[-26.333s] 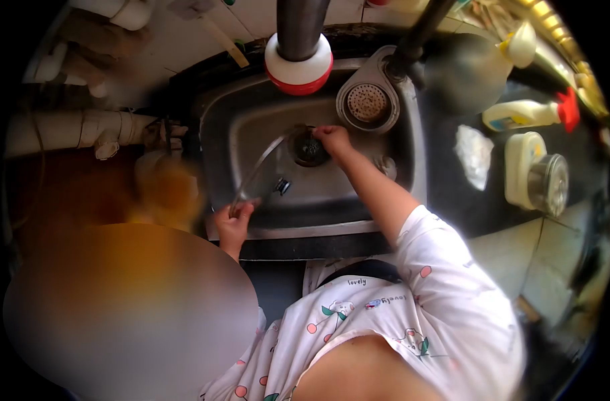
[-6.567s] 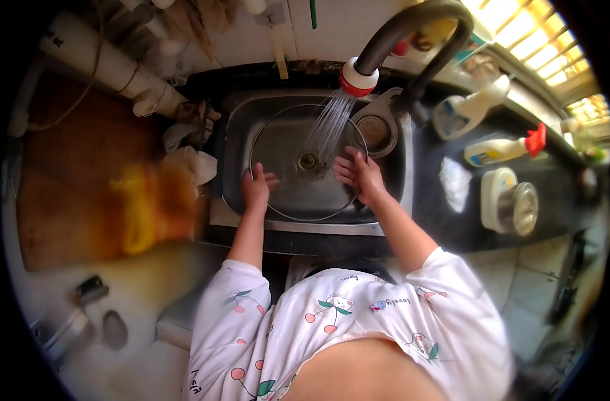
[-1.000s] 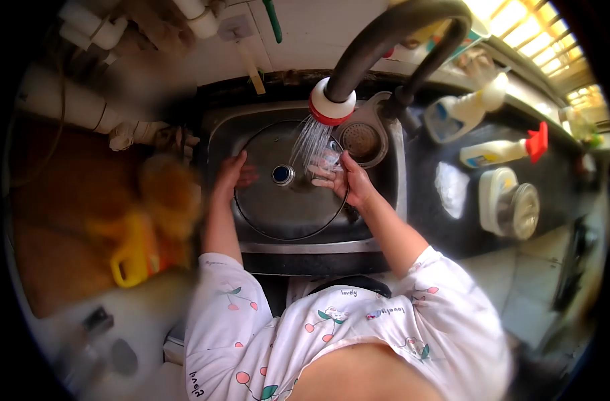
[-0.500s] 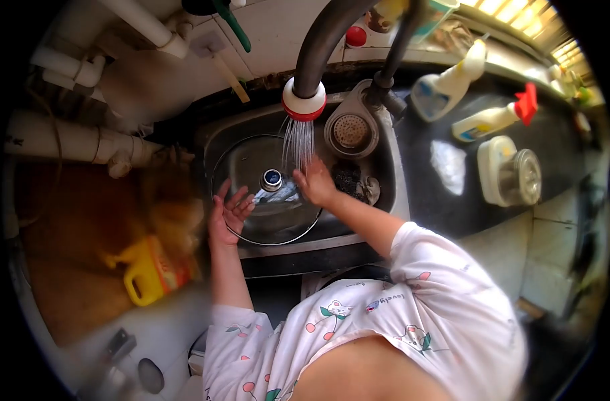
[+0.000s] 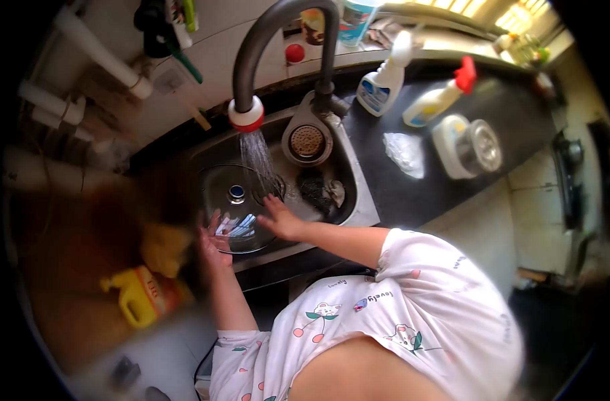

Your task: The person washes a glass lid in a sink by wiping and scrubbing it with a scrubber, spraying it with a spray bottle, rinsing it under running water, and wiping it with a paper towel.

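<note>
A round glass lid (image 5: 251, 234) with a metal rim and a blue-topped knob (image 5: 236, 194) is in the sink, the knob facing up. My left hand (image 5: 213, 244) supports the lid's left edge, fingers spread. Beside the lid's right edge is my right hand (image 5: 280, 219), its fingers apart; whether it touches the glass is unclear. Water streams from the red and white faucet head (image 5: 246, 115) behind the lid's right side. A dark scrubber (image 5: 312, 189) and a pale crumpled cloth (image 5: 336, 192) lie at the sink's right side.
A strainer basket (image 5: 307, 143) sits in the sink's back corner. On the right counter (image 5: 378, 180) are a white spray bottle (image 5: 382, 83), a red-topped bottle (image 5: 432, 103), a plastic bag (image 5: 405, 154) and lidded containers (image 5: 455, 147). A yellow jug (image 5: 138, 297) stands at lower left.
The view has turned right. Both hands and the lid have shifted toward the sink's left front. My right hand has left the falling water, and the lid's knob now faces up at the left.
</note>
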The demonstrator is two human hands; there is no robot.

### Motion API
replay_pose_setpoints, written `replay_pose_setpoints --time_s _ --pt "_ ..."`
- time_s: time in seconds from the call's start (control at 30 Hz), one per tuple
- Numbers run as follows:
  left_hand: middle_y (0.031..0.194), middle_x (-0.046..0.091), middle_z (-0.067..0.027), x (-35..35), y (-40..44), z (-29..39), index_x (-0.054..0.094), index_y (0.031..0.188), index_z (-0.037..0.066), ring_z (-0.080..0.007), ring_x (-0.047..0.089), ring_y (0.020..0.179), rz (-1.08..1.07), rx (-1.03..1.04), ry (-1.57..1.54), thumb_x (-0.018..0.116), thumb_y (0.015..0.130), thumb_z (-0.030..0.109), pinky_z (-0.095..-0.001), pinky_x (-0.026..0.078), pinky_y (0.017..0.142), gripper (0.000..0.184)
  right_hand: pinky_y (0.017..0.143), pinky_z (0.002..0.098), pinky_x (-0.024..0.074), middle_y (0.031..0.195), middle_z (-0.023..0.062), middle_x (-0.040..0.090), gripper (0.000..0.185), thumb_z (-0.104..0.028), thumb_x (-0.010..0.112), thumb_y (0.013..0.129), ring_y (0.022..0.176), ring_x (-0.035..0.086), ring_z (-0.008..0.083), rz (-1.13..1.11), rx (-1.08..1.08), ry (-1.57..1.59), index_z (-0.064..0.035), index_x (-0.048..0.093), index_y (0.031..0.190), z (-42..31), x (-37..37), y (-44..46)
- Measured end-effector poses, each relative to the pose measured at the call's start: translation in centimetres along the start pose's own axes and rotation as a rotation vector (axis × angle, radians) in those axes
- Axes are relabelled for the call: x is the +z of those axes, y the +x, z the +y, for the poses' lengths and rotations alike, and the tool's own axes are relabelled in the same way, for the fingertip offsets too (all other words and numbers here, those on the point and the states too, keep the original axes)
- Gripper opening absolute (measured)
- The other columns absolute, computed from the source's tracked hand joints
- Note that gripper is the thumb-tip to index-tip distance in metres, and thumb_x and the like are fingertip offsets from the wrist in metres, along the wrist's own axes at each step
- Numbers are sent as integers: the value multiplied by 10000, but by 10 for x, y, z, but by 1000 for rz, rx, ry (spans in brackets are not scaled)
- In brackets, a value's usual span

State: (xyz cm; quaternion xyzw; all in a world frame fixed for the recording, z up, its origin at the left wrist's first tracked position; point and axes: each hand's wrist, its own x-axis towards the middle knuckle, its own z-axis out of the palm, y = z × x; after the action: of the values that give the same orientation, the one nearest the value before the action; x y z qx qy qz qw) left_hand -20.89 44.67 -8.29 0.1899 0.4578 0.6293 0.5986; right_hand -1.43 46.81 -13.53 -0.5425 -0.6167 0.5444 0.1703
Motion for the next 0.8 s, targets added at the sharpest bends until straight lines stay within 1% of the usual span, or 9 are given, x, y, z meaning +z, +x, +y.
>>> replay_pose_setpoints --time_s 0.2,0.43,0.5,0.57,0.63,0.7,0.73,0.77,0.8 --pt "1285 392 -292 6 -3 2 273 1358 109 -418 461 1128 22 63 16 503 866 426 -500 379 921 629 1063 443 210 1423 242 179 815 -395 564 806 1322 196 342 219 262 -17 23 162 1378 -27 -46 -21" --pt "1269 395 -299 7 -16 3 267 1355 89 -426 475 1092 87 81 121 530 862 422 -477 391 896 650 1080 360 182 1388 299 206 740 -262 542 830 1311 207 374 884 -114 195 111 153 1337 -54 -126 -8" --pt "1258 416 -284 8 -18 1 271 1353 93 -397 505 1063 101 64 111 529 857 440 -458 398 890 659 1021 347 287 1299 242 395 606 -252 519 847 1215 383 322 729 -180 327 77 293 1303 -59 -126 28" --pt "1245 437 -272 8 -22 0 273 1353 93 -377 528 1037 120 43 108 535 849 455 -450 407 881 674 908 308 380 1130 151 543 480 -211 527 843 1029 502 231 51 -207 787 37 414 1238 -104 -134 30" --pt "1232 455 -261 13 -28 2 285 1349 94 -359 543 1014 124 38 122 531 849 460 -443 425 861 667 803 289 416 981 88 584 441 -150 547 809 880 504 148 14 -233 654 22 448 1203 -129 -121 45" --pt "1219 470 -250 21 -35 6 296 1344 94 -350 553 994 117 44 133 527 851 463 -440 441 841 658 838 284 405 1064 81 555 445 -101 533 810 953 507 158 252 -460 619 3 446 1233 -148 -124 7" --pt "1212 477 -246 26 -40 8 302 1342 93 -349 556 987 110 51 136 524 852 463 -440 448 830 652 862 271 404 1128 113 546 512 -91 532 795 994 508 161 471 -381 589 23 395 1274 -135 -119 10" --pt "1205 484 -241 31 -43 10 308 1339 92 -348 559 979 105 64 134 521 854 463 -441 456 819 647 887 270 399 1190 143 523 567 -95 543 788 1045 500 170 449 -275 698 37 349 1304 -111 -123 0" --pt "1202 477 -248 36 -46 11 320 1332 84 -344 559 974 79 84 123 500 873 442 -441 470 801 610 601 289 464 846 138 594 613 -134 556 737 658 547 152 570 -225 690 5 368 1304 -81 -121 5"
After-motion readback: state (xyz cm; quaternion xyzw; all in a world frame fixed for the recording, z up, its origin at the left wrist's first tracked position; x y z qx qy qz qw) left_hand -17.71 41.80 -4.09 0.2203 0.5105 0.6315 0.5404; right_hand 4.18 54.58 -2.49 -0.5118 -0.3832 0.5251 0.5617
